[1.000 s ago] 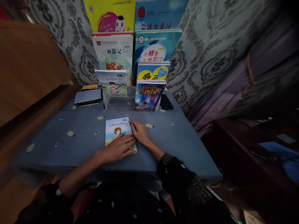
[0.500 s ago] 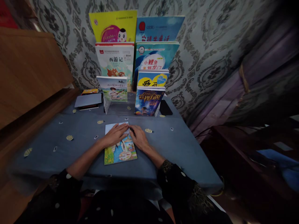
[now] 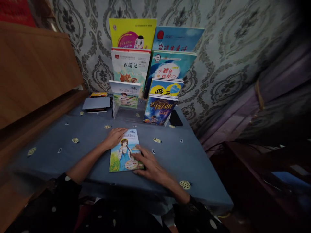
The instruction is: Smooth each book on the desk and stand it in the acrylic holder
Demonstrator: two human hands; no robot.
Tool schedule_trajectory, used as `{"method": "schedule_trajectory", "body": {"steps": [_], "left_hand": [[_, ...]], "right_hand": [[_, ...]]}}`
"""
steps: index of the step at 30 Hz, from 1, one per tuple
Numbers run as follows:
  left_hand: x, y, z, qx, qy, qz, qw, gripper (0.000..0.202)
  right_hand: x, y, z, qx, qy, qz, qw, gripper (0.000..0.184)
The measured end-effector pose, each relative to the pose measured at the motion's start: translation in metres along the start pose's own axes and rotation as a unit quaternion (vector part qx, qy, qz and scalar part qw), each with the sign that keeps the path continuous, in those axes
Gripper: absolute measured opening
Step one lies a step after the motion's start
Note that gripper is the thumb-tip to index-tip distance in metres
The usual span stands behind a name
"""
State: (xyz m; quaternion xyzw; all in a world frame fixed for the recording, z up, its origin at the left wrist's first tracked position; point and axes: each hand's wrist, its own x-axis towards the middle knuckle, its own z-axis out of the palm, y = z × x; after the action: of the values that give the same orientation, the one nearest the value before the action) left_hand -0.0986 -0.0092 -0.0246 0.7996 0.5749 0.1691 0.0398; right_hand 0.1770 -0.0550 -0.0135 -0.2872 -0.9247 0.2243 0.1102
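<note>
A thin paperback book (image 3: 123,161) lies flat on the tablecloth, its cover showing a painted girl in a yellow hat and blue dress. My left hand (image 3: 114,138) rests over its upper left edge with the fingers stretched toward the top. Along the lower right side, my right hand (image 3: 149,164) touches the cover, fingers spread and the thumb near the bottom corner. Neither hand grips the book. Behind it stands a clear stepped book rack (image 3: 126,117) bearing several upright books, among them a dark blue one (image 3: 159,111) and one with a guitar player (image 3: 125,94).
A dark phone-like slab (image 3: 176,118) lies right of the rack. A grey flat item (image 3: 96,104) sits on other things at the back left. A wooden panel (image 3: 36,71) borders the left, a purple curtain (image 3: 228,119) the right. The table's front edge is close to my body.
My right hand has slid from the book's top down to its lower right side. My left hand has moved left to the upper left edge, uncovering the cover picture. The view has shifted slightly.
</note>
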Motion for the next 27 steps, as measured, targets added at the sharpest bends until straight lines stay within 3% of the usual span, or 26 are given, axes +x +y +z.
{"method": "schedule_trajectory", "body": {"steps": [5,8,13,17,27], "left_hand": [[-0.005,0.010,-0.015,0.098,0.012,-0.061,0.993,0.037],[-0.012,0.014,-0.029,0.153,0.016,-0.110,0.982,0.031],[-0.023,0.022,-0.040,0.141,0.013,-0.155,0.978,0.028],[-0.024,0.021,-0.035,0.142,0.022,-0.141,0.979,0.029],[-0.017,-0.008,-0.009,0.103,0.026,-0.104,0.989,0.044]], "right_hand": [[0.006,0.015,-0.025,-0.101,0.028,0.020,0.994,0.057],[0.014,0.027,-0.039,-0.155,0.078,0.080,0.982,0.051],[0.035,0.041,-0.038,-0.132,0.133,0.172,0.967,0.024],[0.049,0.043,-0.029,-0.113,0.164,0.188,0.962,0.023],[0.050,0.045,-0.010,-0.110,0.223,0.161,0.955,0.034]]}}
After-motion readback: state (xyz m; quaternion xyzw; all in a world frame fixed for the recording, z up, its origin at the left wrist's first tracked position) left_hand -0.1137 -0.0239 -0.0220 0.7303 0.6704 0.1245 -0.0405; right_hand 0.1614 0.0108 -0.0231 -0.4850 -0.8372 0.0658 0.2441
